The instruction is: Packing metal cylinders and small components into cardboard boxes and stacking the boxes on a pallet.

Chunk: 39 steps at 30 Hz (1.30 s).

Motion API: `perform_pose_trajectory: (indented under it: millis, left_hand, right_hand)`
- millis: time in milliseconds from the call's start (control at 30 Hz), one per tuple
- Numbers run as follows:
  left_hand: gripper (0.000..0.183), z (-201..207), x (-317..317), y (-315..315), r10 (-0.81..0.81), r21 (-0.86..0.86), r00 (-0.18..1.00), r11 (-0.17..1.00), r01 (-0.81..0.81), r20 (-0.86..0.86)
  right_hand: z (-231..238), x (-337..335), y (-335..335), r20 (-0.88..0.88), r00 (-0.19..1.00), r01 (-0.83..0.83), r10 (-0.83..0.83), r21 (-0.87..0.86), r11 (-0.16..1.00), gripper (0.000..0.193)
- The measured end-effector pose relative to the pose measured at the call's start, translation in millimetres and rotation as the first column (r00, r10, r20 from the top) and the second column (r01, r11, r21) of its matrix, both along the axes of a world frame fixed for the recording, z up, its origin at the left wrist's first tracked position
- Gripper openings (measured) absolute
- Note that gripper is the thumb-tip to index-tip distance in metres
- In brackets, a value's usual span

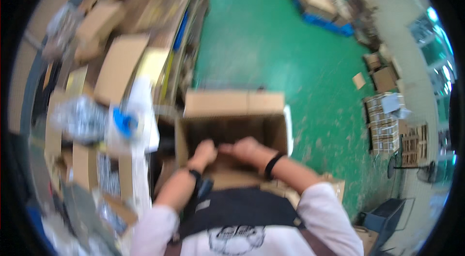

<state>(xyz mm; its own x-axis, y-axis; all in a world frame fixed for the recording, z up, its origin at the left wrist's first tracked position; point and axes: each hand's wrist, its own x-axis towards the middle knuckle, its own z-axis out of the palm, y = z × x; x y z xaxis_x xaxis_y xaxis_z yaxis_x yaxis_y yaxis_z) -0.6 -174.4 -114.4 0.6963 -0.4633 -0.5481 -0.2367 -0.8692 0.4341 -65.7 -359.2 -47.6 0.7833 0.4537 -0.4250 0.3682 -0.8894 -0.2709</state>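
Observation:
An open cardboard box (181,135) stands in front of me, its far flap (235,103) folded outward. Both my hands are over the opening, close together. My left hand (206,151) looks closed, its fingers curled in. Beside it, my right hand (246,149) points its fingers toward the left one, and they seem pressed together. Blur hides whatever either hand may hold. The inside of the box is dark, so its contents cannot be made out.
At my left a cluttered worktable carries cardboard sheets (121,69), clear plastic bags (82,118) and a blue item (125,122). Boxes on a blue pallet (317,4) stand far right on the green floor (242,38). Strapped cartons (382,123) sit along the right.

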Motion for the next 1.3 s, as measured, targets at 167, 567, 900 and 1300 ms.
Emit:
perform_pose_trajectory:
  millis: [167, 567, 900, 1300]
  left_hand:
    - [0.034, -6, -8, 15, 0.137, 0.065, 0.984, 0.989, -0.13, -0.118]
    - [0.042, -12, -5, 1, 0.149, 0.135, 0.973, 0.983, -0.126, -0.178]
    - [0.044, 8, -2, -4, 0.018, 0.162, 0.984, 0.987, 0.011, -0.179]
    - [0.035, -34, -11, 7, 0.069, 0.249, 0.991, 0.968, -0.038, -0.116]
  right_hand:
    - [-18, 7, 2, -0.108, 0.991, 0.067, -0.079, -0.107, 0.992, 0.014]
    - [-31, 14, -10, -0.255, 0.923, 0.261, -0.286, -0.129, 0.957, 0.022]
    - [-29, 16, -5, -0.245, 0.915, 0.282, -0.32, -0.175, 0.943, 0.025]
    - [-45, 1, 11, -0.164, 0.943, 0.271, -0.29, -0.129, 0.954, 0.021]
